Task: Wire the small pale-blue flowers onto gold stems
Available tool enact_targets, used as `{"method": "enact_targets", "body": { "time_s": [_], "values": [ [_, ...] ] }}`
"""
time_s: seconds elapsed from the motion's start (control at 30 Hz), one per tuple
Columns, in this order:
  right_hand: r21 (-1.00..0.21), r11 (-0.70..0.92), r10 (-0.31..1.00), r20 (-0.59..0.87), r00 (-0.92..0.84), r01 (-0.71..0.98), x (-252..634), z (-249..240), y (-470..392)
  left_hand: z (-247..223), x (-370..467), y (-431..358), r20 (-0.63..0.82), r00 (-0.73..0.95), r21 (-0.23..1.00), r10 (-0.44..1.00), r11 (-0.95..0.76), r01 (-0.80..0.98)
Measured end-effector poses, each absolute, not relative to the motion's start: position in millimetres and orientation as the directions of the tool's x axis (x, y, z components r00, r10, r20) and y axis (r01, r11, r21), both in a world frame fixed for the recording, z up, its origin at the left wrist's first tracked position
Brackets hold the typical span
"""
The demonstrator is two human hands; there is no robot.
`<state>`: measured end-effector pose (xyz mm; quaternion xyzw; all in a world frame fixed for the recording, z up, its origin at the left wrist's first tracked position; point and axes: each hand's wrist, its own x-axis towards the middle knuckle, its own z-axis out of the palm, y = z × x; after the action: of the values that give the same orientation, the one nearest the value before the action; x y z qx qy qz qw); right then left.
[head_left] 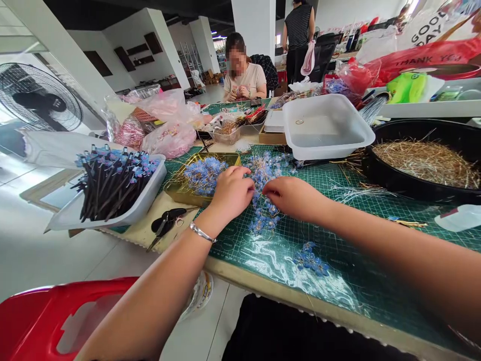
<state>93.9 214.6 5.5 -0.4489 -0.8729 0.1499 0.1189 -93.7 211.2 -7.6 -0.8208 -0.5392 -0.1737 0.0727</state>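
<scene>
My left hand (pixel 233 191), with a silver bangle at the wrist, is closed in a pinch at the left side of a loose pile of blue flowers (pixel 263 168) on thin gold wires. From the right, my right hand (pixel 295 198) reaches to the same pile, thumb and fingertips pressed together. What sits between the fingertips of either hand is too small and hidden to make out. Beside my left hand stands a gold tin (pixel 184 194) heaped with more blue wired flowers (pixel 205 175). A small blue flower cluster (pixel 311 259) lies apart on the green cutting mat (pixel 240 245), nearer the table edge.
Left, a white tray (pixel 145 205) holds dark stems with blue tips; black-handled scissors (pixel 167 220) lie beside it. A white bin (pixel 328 150) and a black bowl (pixel 413 188) of gold wire stand at the right. Across the table sits a co-worker (pixel 246 75).
</scene>
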Motion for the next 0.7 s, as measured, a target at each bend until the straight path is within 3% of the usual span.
{"method": "enact_targets", "body": {
  "time_s": [0.17,0.3,0.53,0.7],
  "values": [
    [-0.527,0.337,0.911,-0.026,-0.411,0.780,87,8,219,5,-90,213,0.379,0.273,0.153,0.884,-0.351,0.924],
    [-0.627,0.238,0.928,-0.079,-0.364,0.742,80,9,224,10,-83,206,0.401,0.290,0.141,0.869,-0.371,0.918],
    [-0.759,0.133,0.982,0.013,-0.191,0.637,109,26,215,-3,-95,202,0.433,0.317,0.036,0.844,-0.367,0.930],
    [-0.842,0.124,0.986,0.043,-0.164,0.525,140,47,182,17,-83,172,0.567,0.242,0.067,0.787,-0.337,0.939]
  ]
}}
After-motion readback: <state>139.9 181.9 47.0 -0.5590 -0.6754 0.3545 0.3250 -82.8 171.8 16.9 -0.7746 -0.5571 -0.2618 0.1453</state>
